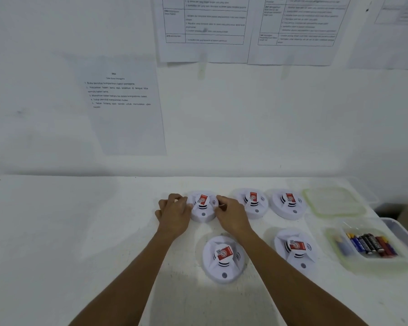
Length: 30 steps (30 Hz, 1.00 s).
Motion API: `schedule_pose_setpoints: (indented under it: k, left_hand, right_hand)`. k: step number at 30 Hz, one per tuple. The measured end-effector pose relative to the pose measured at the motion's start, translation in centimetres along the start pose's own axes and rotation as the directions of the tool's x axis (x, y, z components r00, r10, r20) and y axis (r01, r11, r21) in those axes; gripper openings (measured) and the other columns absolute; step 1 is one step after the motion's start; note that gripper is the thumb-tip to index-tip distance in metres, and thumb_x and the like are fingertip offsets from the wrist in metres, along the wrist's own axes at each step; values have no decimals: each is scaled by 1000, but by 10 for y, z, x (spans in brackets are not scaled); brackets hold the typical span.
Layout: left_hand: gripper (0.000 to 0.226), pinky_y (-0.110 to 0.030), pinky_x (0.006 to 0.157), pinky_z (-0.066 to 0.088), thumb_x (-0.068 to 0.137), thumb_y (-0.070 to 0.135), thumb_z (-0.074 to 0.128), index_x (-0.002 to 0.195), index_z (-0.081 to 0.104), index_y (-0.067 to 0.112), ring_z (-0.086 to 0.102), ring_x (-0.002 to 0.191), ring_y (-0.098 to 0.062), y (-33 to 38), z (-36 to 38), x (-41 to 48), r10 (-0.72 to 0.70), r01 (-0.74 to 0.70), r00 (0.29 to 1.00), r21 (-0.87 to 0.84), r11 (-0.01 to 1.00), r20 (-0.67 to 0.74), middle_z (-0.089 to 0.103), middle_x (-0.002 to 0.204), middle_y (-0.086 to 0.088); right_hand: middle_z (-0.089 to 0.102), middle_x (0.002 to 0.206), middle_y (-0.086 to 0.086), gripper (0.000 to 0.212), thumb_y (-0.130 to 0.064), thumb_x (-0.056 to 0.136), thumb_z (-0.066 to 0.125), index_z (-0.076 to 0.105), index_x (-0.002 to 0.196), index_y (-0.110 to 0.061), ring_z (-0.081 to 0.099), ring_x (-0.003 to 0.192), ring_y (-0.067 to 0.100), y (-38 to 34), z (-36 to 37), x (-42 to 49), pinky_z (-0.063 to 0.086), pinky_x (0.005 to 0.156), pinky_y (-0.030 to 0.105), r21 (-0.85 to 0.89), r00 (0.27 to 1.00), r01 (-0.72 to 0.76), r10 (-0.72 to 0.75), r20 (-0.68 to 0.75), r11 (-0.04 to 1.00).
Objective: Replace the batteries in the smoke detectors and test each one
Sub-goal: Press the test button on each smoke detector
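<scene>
The left grip [174, 214] curls its fingers round the left rim of a round white plastic smoke detector [203, 214] with a red label, and the right grip [231, 215] pinches its right rim. The unit sits flat at the left end of a row of three near the far edge of the white bench [57, 231]. Two matching detectors [253, 204] [288, 204] stand to its right and two more [223, 257] [296, 250] lie nearer the front edge. Toward the right edge, a clear plastic tub [368, 262] holds loose cylindrical batteries [368, 245], with a green-rimmed clear lid [335, 201] beyond it.
</scene>
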<state>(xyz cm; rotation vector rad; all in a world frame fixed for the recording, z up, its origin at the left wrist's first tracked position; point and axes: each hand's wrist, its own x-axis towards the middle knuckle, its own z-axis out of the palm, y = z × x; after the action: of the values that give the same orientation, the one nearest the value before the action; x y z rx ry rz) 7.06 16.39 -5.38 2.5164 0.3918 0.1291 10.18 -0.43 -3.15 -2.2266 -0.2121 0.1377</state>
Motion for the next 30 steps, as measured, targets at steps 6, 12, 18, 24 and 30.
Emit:
schedule_pose_setpoints:
  k: [6, 12, 18, 24, 30]
  left_hand:
    - [43, -40, 105, 24, 101, 35, 44, 141, 48, 18, 28, 134, -25, 10, -2, -2, -7, -5, 995, -110, 994, -102, 41, 145, -3]
    - [55, -37, 106, 20, 91, 40, 60, 141, 46, 21, 28, 137, -19, 51, 11, 5, 245, -250, 965, -50, 967, -92, 49, 142, 4]
    - [71, -43, 113, 24, 82, 53, 65, 142, 42, 22, 34, 139, -23, 89, 48, 16, 365, -379, 921, 109, 919, 134, 54, 137, 1]
    - [71, -44, 112, 30, 74, 45, 77, 133, 53, 16, 49, 126, -26, 109, 68, 21, 325, -332, 937, 35, 943, 129, 60, 131, -4]
    - [62, -18, 81, 54, 74, 9, 83, 128, 55, 21, 61, 108, -8, 112, 49, 0, 390, -397, 911, -527, 751, -131, 56, 124, 13]
  right_hand:
    - [58, 131, 1, 41, -16, 96, 55, 52, 137, -17, 59, 105, 12, 2, -11, 1, 41, 83, 14, 7, 998, 68, -68, -4, 998]
    - [63, 125, 5, 32, -10, 94, 53, 61, 124, -16, 61, 87, 17, 22, -78, 10, 47, 85, 27, -62, 979, 70, -81, -187, 996]
    - [55, 136, 12, 42, -18, 98, 46, 45, 140, -19, 64, 101, 27, 50, -108, 6, 52, 81, 37, -173, 993, -114, 110, -34, 978]
    - [55, 136, 11, 46, -19, 96, 54, 45, 140, -19, 60, 96, 22, 56, -110, 6, 51, 91, 41, -9, 995, -103, 102, -20, 995]
    - [53, 129, 2, 64, -28, 80, 77, 50, 137, -20, 58, 87, 12, 57, -123, -4, 47, 77, 20, 74, 997, 49, -44, -63, 996]
